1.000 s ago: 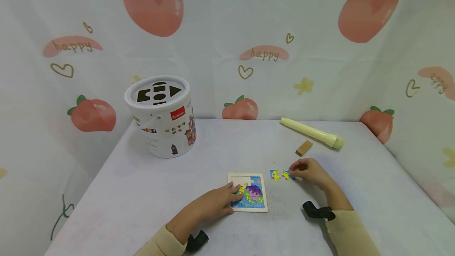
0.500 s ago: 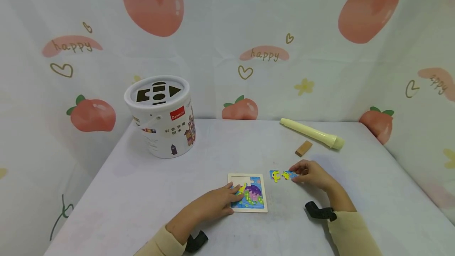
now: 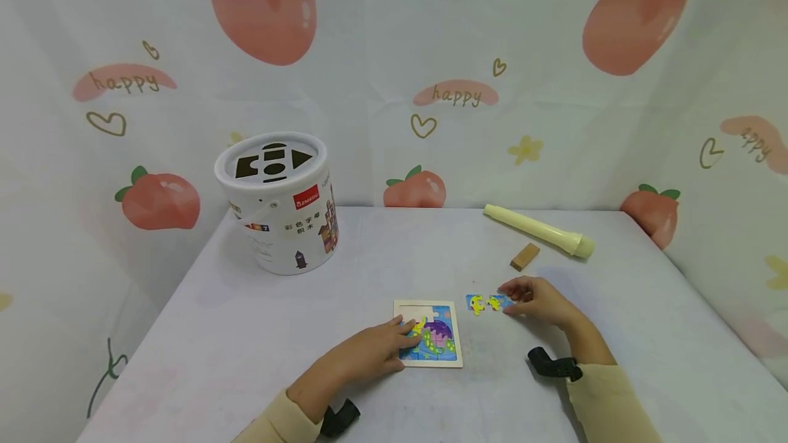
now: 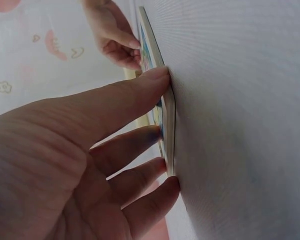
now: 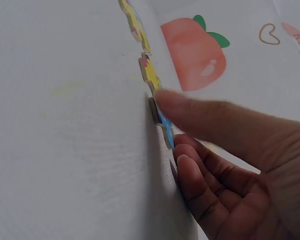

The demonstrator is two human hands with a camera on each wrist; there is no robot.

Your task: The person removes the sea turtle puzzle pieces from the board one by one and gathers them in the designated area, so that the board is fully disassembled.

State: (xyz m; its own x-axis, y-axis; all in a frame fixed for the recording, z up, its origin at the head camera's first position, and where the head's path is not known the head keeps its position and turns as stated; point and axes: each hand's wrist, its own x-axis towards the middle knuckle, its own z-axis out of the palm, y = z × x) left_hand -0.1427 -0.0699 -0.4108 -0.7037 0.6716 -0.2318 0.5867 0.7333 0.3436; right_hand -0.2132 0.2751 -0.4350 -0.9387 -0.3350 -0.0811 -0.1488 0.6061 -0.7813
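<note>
My left hand (image 3: 377, 349) rests on the left side of a small wooden-framed jigsaw puzzle (image 3: 459, 344). Its fairly straight fingers lie over the picture; in the left wrist view the thumb (image 4: 140, 90) touches the frame's edge. A bare strip shows at the upper left of the puzzle. To its right on the table lie a yellow-and-blue puzzle piece (image 3: 476, 303) and another beside it (image 3: 494, 303). My right hand (image 3: 542, 303) pinches a blue puzzle piece (image 5: 165, 127) at the right end of this row, thumb on the near side and curled fingers opposite.
A white block bucket (image 3: 280, 224) with shaped holes in its lid stands at the back left. Behind the right hand lie a small wooden block (image 3: 525, 257) and a pale yellow toy microphone (image 3: 538, 230). A printed cloth hangs behind the table.
My right hand has shifted slightly right and its thumb has moved away from the fingertips, uncovering more of the blue piece. The left hand and the puzzle have stayed in place.
</note>
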